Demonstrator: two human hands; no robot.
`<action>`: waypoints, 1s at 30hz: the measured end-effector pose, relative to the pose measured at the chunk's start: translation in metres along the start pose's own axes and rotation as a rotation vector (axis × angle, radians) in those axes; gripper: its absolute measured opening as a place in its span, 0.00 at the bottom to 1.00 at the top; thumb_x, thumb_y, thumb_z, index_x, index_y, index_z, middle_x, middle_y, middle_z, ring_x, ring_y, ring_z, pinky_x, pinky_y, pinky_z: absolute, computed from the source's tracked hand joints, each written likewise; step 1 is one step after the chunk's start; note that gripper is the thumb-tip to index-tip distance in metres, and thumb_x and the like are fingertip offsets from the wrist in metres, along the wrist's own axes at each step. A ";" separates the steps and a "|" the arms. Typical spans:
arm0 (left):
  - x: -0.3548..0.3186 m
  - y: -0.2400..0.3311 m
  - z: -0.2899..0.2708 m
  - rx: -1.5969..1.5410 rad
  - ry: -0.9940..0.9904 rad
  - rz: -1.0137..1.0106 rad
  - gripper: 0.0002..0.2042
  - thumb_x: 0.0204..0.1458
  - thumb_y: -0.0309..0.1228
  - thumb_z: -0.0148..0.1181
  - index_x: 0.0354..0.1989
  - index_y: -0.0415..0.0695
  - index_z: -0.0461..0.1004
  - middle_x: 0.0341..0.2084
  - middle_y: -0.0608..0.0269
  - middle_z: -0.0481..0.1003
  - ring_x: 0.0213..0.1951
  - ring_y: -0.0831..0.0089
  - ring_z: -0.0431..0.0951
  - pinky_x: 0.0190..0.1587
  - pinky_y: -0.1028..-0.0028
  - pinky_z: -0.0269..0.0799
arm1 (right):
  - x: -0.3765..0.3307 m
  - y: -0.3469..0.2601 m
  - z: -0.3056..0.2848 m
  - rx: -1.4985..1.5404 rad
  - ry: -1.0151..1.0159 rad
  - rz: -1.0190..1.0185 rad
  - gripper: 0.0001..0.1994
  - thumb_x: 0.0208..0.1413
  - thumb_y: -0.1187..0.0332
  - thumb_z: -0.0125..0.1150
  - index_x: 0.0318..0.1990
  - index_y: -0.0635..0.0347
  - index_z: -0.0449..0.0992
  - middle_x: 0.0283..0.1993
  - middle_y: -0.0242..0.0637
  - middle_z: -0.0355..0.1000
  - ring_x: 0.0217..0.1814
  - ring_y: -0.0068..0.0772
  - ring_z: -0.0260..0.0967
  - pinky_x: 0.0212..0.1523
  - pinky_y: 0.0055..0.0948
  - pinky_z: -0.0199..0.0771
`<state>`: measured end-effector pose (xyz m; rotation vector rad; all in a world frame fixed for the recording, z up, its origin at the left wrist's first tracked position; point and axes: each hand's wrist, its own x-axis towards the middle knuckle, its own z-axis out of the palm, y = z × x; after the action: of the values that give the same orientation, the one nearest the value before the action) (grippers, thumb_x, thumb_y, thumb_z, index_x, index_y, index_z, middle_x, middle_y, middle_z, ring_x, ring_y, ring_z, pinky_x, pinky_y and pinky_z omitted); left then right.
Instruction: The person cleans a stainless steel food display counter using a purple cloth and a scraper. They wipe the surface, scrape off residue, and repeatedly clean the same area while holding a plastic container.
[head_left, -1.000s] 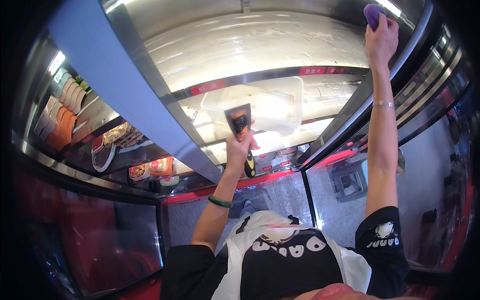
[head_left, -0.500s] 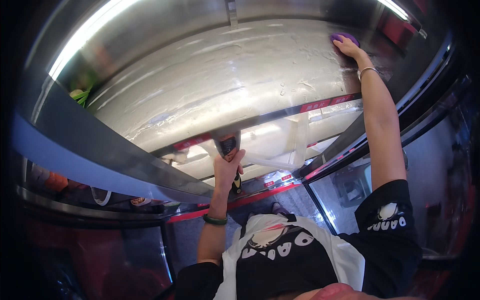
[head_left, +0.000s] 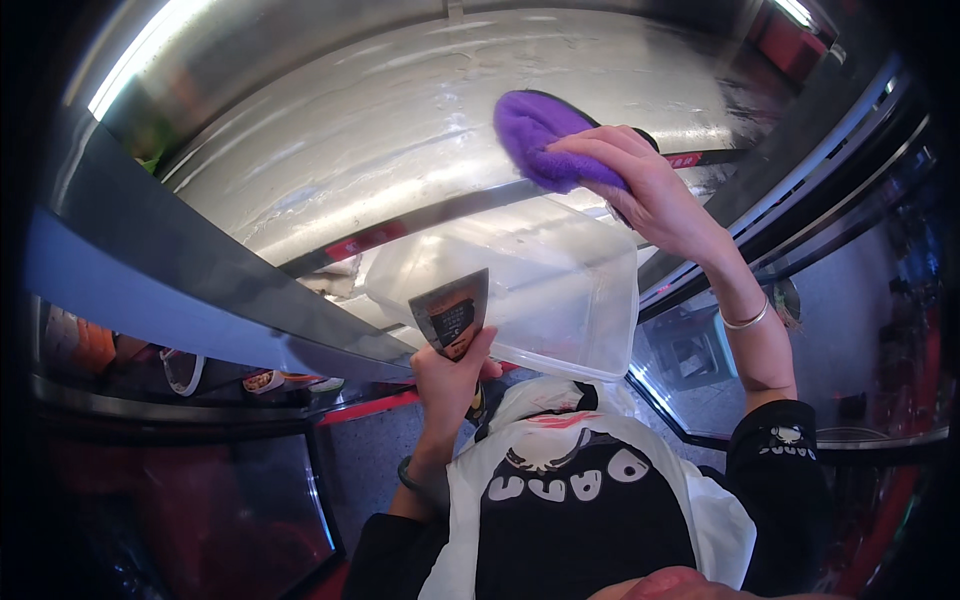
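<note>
up high, the right hand (head_left: 655, 195) presses a purple cloth (head_left: 540, 135) against the wet steel panel (head_left: 330, 150), fingers curled over the cloth's edge. lower, the left hand (head_left: 450, 375) grips a scraper (head_left: 455, 315) by its handle, blade up, fingers closed around it. just behind the scraper sits 1 clear plastic tub (head_left: 560, 300), near the dark rail (head_left: 400, 225).

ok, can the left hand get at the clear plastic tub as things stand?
Probably yes, but not freely. The left hand is right at the near rim of the clear plastic tub with nothing between them, yet it is gripping a scraper, so it would have to put that down or push with it.
</note>
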<state>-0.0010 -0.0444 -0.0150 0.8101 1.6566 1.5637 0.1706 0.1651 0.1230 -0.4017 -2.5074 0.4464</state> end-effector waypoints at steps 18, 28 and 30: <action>-0.019 0.012 -0.010 -0.226 -0.015 -0.049 0.06 0.53 0.25 0.62 0.27 0.33 0.76 0.14 0.61 0.75 0.17 0.76 0.77 0.22 0.78 0.72 | 0.147 0.187 -0.003 -0.051 -0.204 0.268 0.27 0.63 0.53 0.46 0.65 0.56 0.60 0.65 0.42 0.59 0.68 0.41 0.54 0.68 0.34 0.50; -0.023 0.032 -0.020 -0.195 -0.046 -0.057 0.05 0.53 0.22 0.60 0.29 0.32 0.75 0.16 0.57 0.75 0.16 0.73 0.76 0.24 0.75 0.75 | 0.051 -0.012 -0.003 0.219 -0.174 -0.097 0.12 0.59 0.72 0.53 0.50 0.61 0.73 0.45 0.38 0.72 0.48 0.30 0.68 0.51 0.29 0.67; -0.025 0.037 -0.022 -0.162 -0.054 -0.029 0.04 0.53 0.21 0.59 0.29 0.32 0.75 0.16 0.57 0.76 0.17 0.73 0.77 0.23 0.76 0.74 | 0.081 0.019 -0.036 0.278 -0.030 0.176 0.13 0.61 0.67 0.54 0.51 0.63 0.73 0.39 0.32 0.74 0.39 0.18 0.68 0.44 0.23 0.69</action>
<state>-0.0069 -0.0744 0.0242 0.7336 1.4754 1.6178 0.1294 0.2205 0.1819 -0.5090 -2.4018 0.8636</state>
